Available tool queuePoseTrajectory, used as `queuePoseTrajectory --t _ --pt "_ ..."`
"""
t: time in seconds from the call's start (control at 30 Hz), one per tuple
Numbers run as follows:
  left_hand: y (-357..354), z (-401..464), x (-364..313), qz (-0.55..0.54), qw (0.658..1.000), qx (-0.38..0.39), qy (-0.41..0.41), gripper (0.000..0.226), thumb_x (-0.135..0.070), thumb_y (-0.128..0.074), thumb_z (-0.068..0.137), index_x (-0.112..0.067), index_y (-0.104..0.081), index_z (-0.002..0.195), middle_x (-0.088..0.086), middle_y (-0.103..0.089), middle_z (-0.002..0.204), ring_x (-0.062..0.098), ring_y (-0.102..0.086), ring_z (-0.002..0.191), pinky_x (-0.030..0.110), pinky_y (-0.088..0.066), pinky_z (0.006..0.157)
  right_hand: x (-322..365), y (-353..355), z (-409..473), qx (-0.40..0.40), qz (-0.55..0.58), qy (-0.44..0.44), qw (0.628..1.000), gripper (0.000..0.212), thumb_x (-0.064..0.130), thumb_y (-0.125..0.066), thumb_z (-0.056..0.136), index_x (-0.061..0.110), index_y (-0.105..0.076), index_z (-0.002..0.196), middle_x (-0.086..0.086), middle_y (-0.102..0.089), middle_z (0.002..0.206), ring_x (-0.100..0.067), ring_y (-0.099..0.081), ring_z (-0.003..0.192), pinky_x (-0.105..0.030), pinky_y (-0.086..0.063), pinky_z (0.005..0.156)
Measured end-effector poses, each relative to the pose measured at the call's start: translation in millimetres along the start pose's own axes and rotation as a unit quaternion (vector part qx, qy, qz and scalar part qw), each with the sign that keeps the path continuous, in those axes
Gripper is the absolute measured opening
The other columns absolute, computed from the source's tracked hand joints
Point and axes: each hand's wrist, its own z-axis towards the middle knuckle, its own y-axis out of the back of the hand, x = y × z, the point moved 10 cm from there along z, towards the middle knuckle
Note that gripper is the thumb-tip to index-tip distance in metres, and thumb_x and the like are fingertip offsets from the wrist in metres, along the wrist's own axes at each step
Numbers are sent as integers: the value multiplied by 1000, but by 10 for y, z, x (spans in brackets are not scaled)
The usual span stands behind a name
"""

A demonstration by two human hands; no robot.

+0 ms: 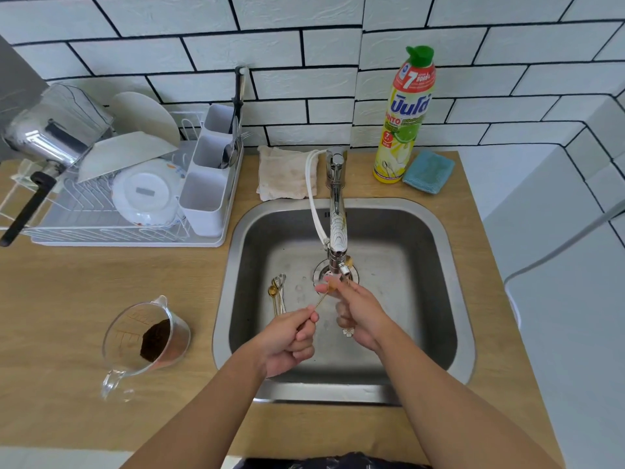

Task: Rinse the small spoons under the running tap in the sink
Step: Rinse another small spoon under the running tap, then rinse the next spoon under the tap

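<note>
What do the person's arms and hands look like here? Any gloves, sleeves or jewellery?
Both forearms are bare right up to the bottom edge of the picture: no sleeves show. The left hand and right hand wear no gloves, and no watch, bracelet or ring is visible. A strip of dark patterned clothing shows at the bottom edge between the arms.

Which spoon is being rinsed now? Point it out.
The thin gold spoon held across both hands: the left hand pinches its handle, the right hand rubs its bowl end below the tap. The other spoons lie untouched on the sink floor.
</note>
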Motion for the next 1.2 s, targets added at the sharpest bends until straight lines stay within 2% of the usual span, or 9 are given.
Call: queuePoseTrajectory --t 0.1,0.23,0.47,0.6,0.7,0.77,0.87,1.03,1.2 --pt "-42 -1 19 -31 999 11 6 22 -29 -59 96 -12 -63 82 -3 -38 47 7 -22 31 21 -26 36 -4 -76 -19 29 32 3 999 25 35 -71 90 15 -67 103 1 -72 87 -2 -24 37 -17 -24 36" --pt "3 -2 60 135 991 -20 2 25 -35 -51 103 -15 -63 97 -3 -48 61 8 -25 42 22 -25 46 36 144 40 -89 2 15 996 27 25 -71 95 20 -68 69 -5 -73 75 -5 -24 35 -20 -22 35" --pt "-44 -20 -153 236 967 -55 -84 30 -26 -41 108 -4 -61 113 0 -57 70 10 -37 46 22 -35 50 108 223 56 -132 77 53 987 13 29 -67 98 17 -71 94 -3 -78 87 -3 -32 38 -17 -29 38" --pt "-264 99 -304 265 949 -105 -137 29 -31 -48 105 -2 -49 109 7 -62 72 12 -41 42 22 -34 45 -43 -53 25 -55 46 -15 997 37 31 -51 106 6 -75 95 -6 -79 95 -11 -39 38 -22 -30 32" --pt "-286 223 -284 321 929 -139 -122 36 -42 -53 100 -8 -45 104 7 -66 63 12 -43 38 22 -35 42 -26 -11 -1 -74 46 -18 996 48 38 -42 109 2 -70 90 -5 -75 94 -14 -59 45 -26 -43 39" --pt "-260 273 -231 408 898 -135 -93 46 -59 -51 94 -13 -44 100 3 -70 61 9 -45 37 21 -37 43 67 131 8 -110 66 4 992 53 40 -42 108 10 -68 74 -7 -69 91 -12 -61 64 -28 -48 62" --pt "26 327 -253 517 836 -162 -84 53 -72 -37 93 -21 -51 94 1 -75 70 9 -63 59 31 -45 59 205 298 18 -130 88 41 987 51 36 -41 109 11 -60 69 -7 -70 79 -13 -60 62 -28 -50 62" --pt "893 465 -526 650 688 -319 -47 29 -9 -42 101 -4 -46 130 21 -57 125 32 -62 107 39 -51 91 243 409 64 -108 132 52 984 37 31 -44 109 4 -60 88 3 -77 77 -5 -36 44 -20 -35 43" --pt "1086 599 -458 651 673 -352 -12 30 -2 -42 99 -2 -45 128 20 -57 124 35 -64 108 41 -54 88 150 390 96 -69 163 31 984 34 31 -50 106 5 -70 96 1 -76 80 -4 -30 41 -19 -28 38"
